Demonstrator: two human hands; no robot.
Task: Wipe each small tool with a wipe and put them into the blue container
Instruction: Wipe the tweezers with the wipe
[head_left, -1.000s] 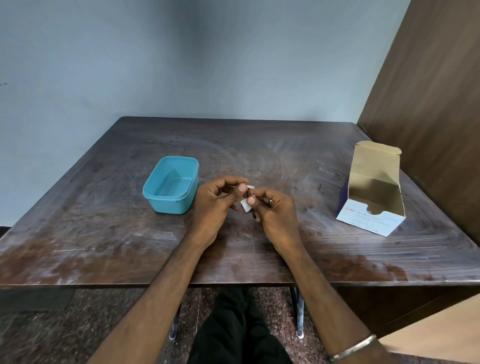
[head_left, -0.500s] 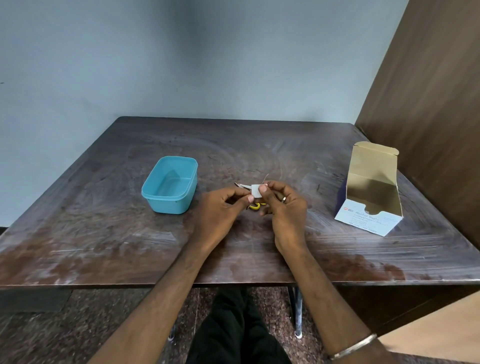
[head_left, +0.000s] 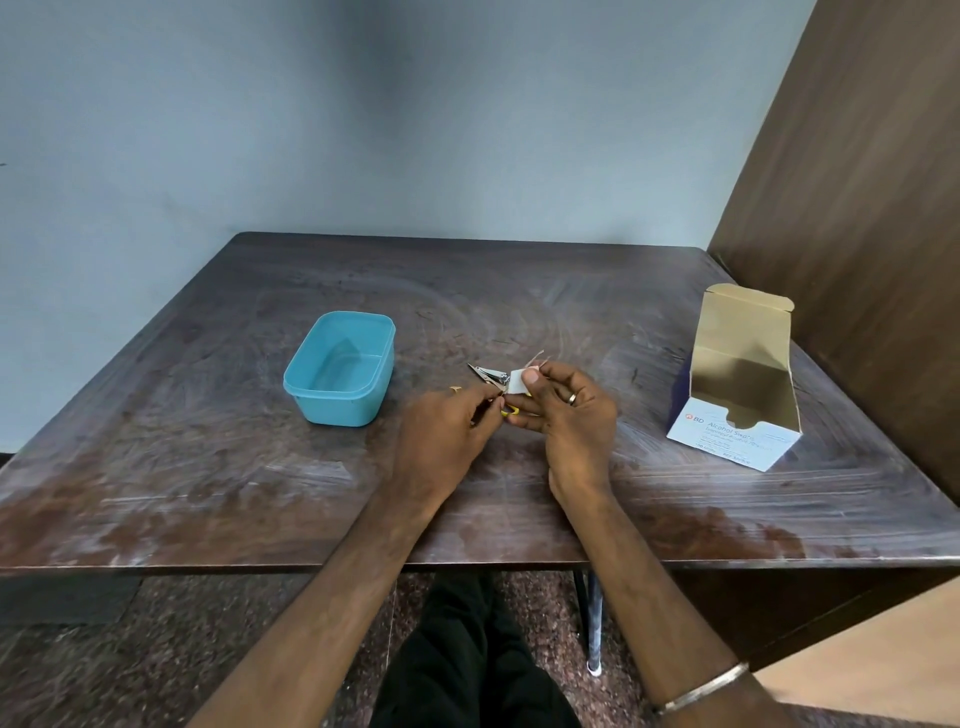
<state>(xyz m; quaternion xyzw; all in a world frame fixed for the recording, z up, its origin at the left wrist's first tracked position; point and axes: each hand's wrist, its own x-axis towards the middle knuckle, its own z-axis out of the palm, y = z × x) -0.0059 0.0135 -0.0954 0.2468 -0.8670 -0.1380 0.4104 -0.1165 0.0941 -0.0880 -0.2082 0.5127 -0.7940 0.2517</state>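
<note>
An empty blue container stands on the table left of my hands. My right hand pinches a small white wipe between thumb and fingertips. A metal nail clipper lies on the table just left of the wipe. My left hand has its fingers curled at a small yellow-handled tool, which is mostly hidden between the two hands. A second yellow bit shows beyond the left knuckles.
An open cardboard box of alcohol swabs stands at the right, its lid flap up. A brown wooden panel borders the dark table's right side, and a grey wall runs behind it.
Both hands moved forward from near my body. They then parted: the left hand dropped onto the yellow-handled tool, the right hand kept the wipe, and the nail clipper came into view.
</note>
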